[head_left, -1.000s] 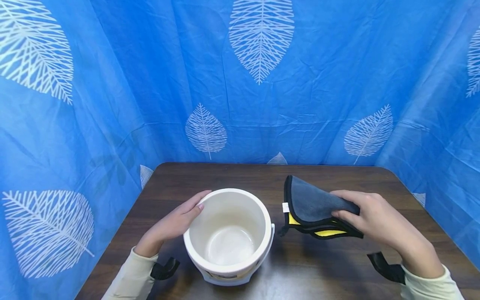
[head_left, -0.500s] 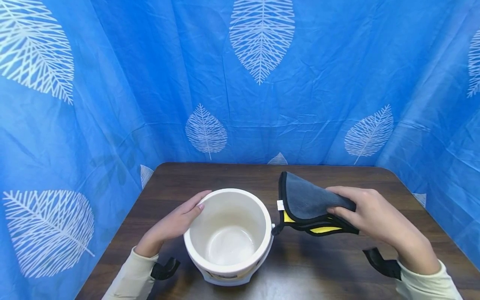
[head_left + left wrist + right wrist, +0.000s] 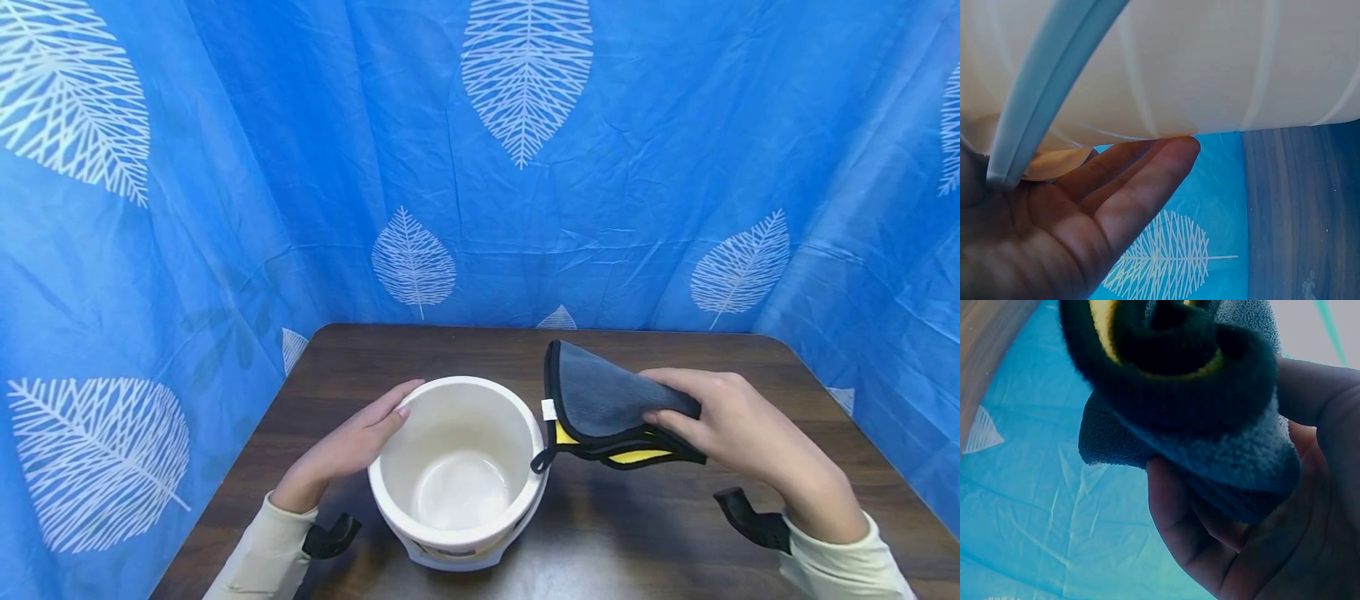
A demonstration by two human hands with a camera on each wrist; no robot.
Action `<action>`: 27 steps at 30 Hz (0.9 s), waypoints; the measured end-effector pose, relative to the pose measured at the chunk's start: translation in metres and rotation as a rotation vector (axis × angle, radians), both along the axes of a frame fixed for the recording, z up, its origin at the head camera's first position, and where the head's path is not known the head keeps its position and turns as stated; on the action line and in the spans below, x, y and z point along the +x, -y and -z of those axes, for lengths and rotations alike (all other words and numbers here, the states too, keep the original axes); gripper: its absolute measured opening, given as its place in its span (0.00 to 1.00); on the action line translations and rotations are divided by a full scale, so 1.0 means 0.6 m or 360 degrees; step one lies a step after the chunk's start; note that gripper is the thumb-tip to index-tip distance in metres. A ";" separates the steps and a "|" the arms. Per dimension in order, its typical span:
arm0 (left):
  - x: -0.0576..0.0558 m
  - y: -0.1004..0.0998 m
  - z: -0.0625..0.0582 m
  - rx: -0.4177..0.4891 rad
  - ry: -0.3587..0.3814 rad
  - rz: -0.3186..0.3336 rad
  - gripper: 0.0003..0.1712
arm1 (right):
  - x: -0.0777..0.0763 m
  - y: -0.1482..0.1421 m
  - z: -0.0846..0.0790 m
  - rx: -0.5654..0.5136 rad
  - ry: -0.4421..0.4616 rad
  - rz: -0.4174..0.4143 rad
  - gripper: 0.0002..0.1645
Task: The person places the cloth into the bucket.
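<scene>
A white plastic bucket stands upright on the table, its inside in view. My left hand holds its left rim, thumb over the edge. In the left wrist view the hand's fingers lie extended against the bucket's outer wall, and the handle crosses in front. My right hand grips a folded microfiber cloth, grey with yellow inner faces and black edging. The cloth hangs above the table, and its black loop overlaps the bucket's right rim. The right wrist view shows the roll of cloth between thumb and fingers.
Both hands work over a dark brown wooden table. A blue curtain with white leaf prints closes off the back and both sides. Black curved straps or mounts stick out at the wrists.
My right hand has carried the folded cloth left and slightly up, bringing its loop to the bucket's right rim. The left hand and the bucket have stayed in place.
</scene>
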State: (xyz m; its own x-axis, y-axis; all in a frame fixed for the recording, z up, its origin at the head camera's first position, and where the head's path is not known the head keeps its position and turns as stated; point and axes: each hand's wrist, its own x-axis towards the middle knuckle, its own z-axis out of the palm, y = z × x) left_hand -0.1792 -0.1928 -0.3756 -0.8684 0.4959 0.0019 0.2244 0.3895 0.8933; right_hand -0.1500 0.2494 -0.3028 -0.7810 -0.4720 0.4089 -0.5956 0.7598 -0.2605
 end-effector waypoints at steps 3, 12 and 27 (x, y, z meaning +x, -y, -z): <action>0.000 0.000 0.001 0.0002 0.0002 -0.0003 0.28 | -0.001 0.004 -0.003 -0.0016 0.0002 -0.0019 0.25; -0.001 0.002 0.001 0.0015 0.0005 0.0012 0.28 | -0.003 0.018 -0.011 -0.0032 -0.0032 -0.0050 0.25; -0.003 0.002 0.002 0.0003 -0.0003 0.0012 0.28 | -0.012 0.042 -0.019 -0.0051 -0.0080 -0.0158 0.26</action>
State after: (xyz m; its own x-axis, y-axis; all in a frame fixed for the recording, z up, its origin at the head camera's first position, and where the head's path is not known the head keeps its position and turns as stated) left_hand -0.1807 -0.1937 -0.3767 -0.8645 0.5026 0.0043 0.2290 0.3862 0.8935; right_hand -0.1571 0.2241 -0.2917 -0.7090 -0.5323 0.4625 -0.6807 0.6880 -0.2516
